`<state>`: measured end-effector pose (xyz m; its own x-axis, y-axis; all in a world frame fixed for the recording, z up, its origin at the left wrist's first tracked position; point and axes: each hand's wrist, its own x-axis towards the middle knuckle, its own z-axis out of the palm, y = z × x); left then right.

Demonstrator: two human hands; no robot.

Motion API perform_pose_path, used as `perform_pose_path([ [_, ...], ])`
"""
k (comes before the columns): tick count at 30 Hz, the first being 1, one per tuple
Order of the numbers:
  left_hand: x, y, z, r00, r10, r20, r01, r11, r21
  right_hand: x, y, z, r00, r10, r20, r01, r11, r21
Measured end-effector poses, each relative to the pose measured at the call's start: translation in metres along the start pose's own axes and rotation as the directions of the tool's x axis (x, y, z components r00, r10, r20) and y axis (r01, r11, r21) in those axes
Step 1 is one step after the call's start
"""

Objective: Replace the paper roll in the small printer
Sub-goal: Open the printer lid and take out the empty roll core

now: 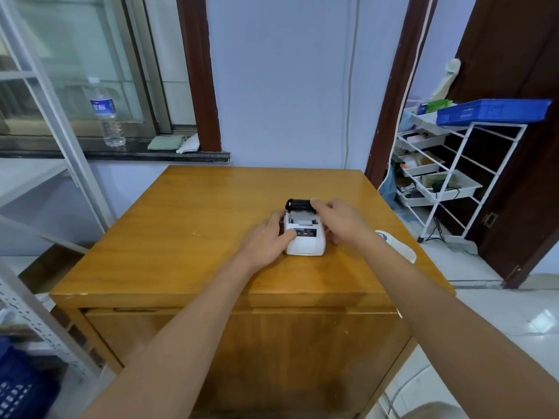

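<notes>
Our left hand (266, 241) clasps the small printer (305, 237) mid-desk (181, 231); our right hand (338, 220) pinches its raised black lid (298, 204). We should brace the body firmly and keep the paper bay fully exposed.

A single wide-angle head view looks forward and steeply down over the wooden surface (187, 225), which fills the middle of the frame. Both forearms reach in from the bottom corners. The wall and window (75, 62) bend across the top; a wire rack (453, 176) stands at right.
</notes>
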<state>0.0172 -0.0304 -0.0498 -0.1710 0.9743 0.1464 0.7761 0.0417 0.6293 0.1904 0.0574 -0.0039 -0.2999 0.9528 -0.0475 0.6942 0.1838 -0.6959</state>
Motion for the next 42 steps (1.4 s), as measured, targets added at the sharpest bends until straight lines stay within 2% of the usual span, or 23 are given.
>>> perform_pose_path([
  [4, 0.002, -0.003, 0.002, 1.000, 0.018, -0.001, -0.018, 1.000, -0.015, 0.008, -0.016, -0.016, 0.976, 0.141, 0.164, -0.150, 0.988, 0.039],
  [8, 0.005, -0.006, 0.004, 1.000, 0.024, -0.007, -0.025, 0.999, -0.023, 0.020, -0.029, -0.027, 0.936, 0.248, 0.249, -0.267, 0.963, 0.045],
  [12, 0.006, -0.008, 0.007, 0.999, 0.031, -0.020, -0.031, 0.999, -0.018, 0.030, -0.038, -0.031, 0.910, 0.315, 0.270, -0.322, 0.946, -0.020],
  [19, 0.009, -0.009, 0.007, 0.999, 0.033, -0.042, -0.033, 0.999, 0.001, 0.035, -0.038, -0.018, 0.914, 0.338, 0.225, -0.340, 0.940, -0.029],
  [24, 0.007, -0.006, 0.007, 0.994, 0.088, -0.063, -0.087, 0.996, 0.011, 0.034, -0.028, -0.012, 0.952, 0.243, 0.186, -0.234, 0.970, -0.069],
  [28, 0.007, -0.004, 0.006, 0.988, 0.146, -0.044, -0.141, 0.984, 0.112, 0.032, -0.018, -0.009, 0.992, 0.016, 0.126, 0.010, 0.980, -0.201],
  [32, 0.007, -0.005, 0.005, 0.989, 0.146, -0.025, -0.142, 0.983, 0.117, 0.030, -0.020, -0.013, 0.963, -0.145, 0.227, 0.200, 0.949, -0.242],
  [36, 0.006, -0.006, 0.006, 0.988, 0.149, -0.039, -0.144, 0.984, 0.109, 0.036, -0.027, -0.021, 0.915, -0.208, 0.346, 0.335, 0.870, -0.361],
  [42, 0.005, -0.001, 0.005, 0.989, 0.130, -0.069, -0.113, 0.970, 0.213, 0.053, -0.035, -0.005, 0.904, -0.203, 0.377, 0.394, 0.738, -0.548],
])
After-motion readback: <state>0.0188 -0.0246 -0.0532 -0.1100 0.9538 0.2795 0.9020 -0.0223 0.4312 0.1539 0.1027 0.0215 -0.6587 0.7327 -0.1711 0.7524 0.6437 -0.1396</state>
